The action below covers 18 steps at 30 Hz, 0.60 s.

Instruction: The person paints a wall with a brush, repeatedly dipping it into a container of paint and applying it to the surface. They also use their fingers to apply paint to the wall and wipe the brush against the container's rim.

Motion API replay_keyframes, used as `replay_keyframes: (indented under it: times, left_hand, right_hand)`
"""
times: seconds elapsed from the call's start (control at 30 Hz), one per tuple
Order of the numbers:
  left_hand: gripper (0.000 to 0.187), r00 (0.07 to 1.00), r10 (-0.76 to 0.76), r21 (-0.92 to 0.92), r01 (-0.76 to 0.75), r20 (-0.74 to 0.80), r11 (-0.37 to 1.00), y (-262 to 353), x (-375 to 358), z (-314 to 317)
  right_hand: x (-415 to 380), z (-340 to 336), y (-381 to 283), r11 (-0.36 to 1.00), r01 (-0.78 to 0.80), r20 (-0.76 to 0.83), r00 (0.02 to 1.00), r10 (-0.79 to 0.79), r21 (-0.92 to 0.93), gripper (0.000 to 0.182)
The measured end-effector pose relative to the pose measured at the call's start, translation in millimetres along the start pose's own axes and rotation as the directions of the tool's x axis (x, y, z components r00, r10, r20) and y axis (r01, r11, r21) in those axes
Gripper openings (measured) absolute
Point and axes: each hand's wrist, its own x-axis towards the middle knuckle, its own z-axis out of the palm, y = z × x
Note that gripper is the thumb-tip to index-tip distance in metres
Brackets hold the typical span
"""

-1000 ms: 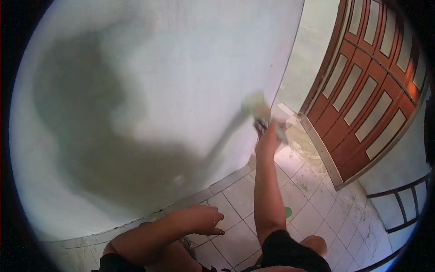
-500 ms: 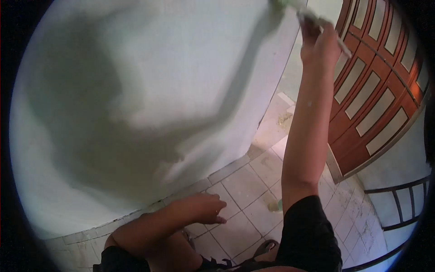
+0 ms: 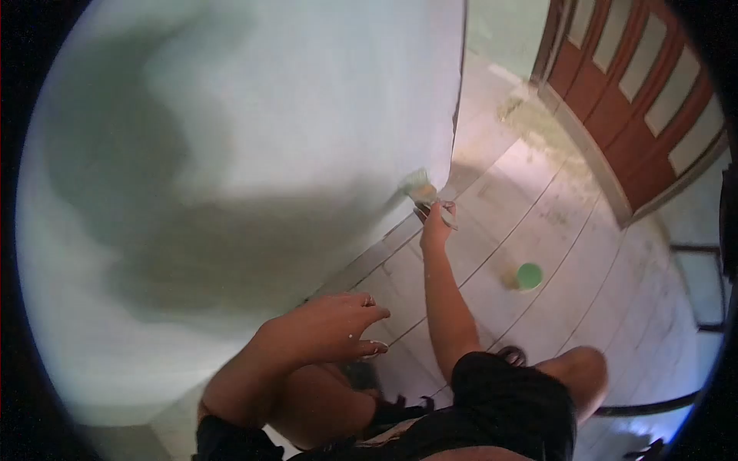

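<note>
My right hand (image 3: 437, 224) is closed round the handle of a paintbrush (image 3: 419, 184). Its bristles, pale green with paint, lie against or very close to the bottom of the pale wall (image 3: 307, 100), near the wall's corner. Over my bent knee, in front of the wall, is my left hand (image 3: 334, 329). It holds nothing, with thumb and fingers apart and white paint specks on the skin. On the tiles right of my right forearm stands a small round container (image 3: 529, 276), green inside.
Light floor tiles (image 3: 492, 307) stretch right of the wall, with yellowish stains towards the door. A brown wooden door with pale panels (image 3: 615, 100) is at the upper right. Dark metal bars (image 3: 699, 288) show at the right edge. My shadow falls across the wall.
My right hand has brought the brush down from high on the wall's edge to its base. My left hand has shifted slightly, its fingers more spread. The view has tilted, showing more floor.
</note>
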Motion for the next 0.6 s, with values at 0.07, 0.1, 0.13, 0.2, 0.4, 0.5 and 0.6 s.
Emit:
replay_keyframes:
  times: [0.07, 0.1, 0.13, 0.2, 0.4, 0.5, 0.6]
  left_hand:
    - [0.049, 1.000, -0.003, -0.024, 0.003, 0.013, 1.000, 2, -1, -1]
    - [0.049, 0.999, -0.026, -0.041, 0.025, -0.030, 0.999, 3, -1, -1]
    - [0.049, 0.995, -0.047, -0.059, 0.042, -0.085, 0.997, 4, 0, -2]
    - [0.049, 0.996, -0.069, -0.043, 0.066, -0.062, 0.997, 5, 2, -3]
    - [0.049, 0.996, -0.082, -0.061, 0.081, -0.022, 0.995, 2, 19, -5]
    - [0.050, 0.995, -0.096, -0.056, 0.096, 0.005, 0.994, 2, 27, -3]
    - [0.051, 0.992, -0.126, -0.047, 0.127, 0.013, 0.991, -2, 32, -1]
  right_hand:
    - [10, -60, 40, 0.941, -0.107, -0.141, 0.988, 0.064, -0.321, 0.012]
    - [9, -79, 49, 0.949, -0.130, -0.181, 0.980, 0.079, -0.289, 0.012]
    - [15, -89, 52, 0.924, -0.131, -0.162, 0.984, 0.076, -0.358, 0.011]
    - [27, -82, 58, 0.902, -0.085, -0.084, 0.995, 0.055, -0.424, 0.011]
    - [3, 48, -29, 0.987, 0.158, 0.004, 0.987, -0.158, 0.033, 0.007]
    - [-3, 40, -8, 0.982, 0.179, 0.082, 0.980, -0.183, 0.062, 0.008]
    - [-16, 7, 18, 0.991, 0.114, 0.089, 0.989, -0.121, 0.073, 0.008]
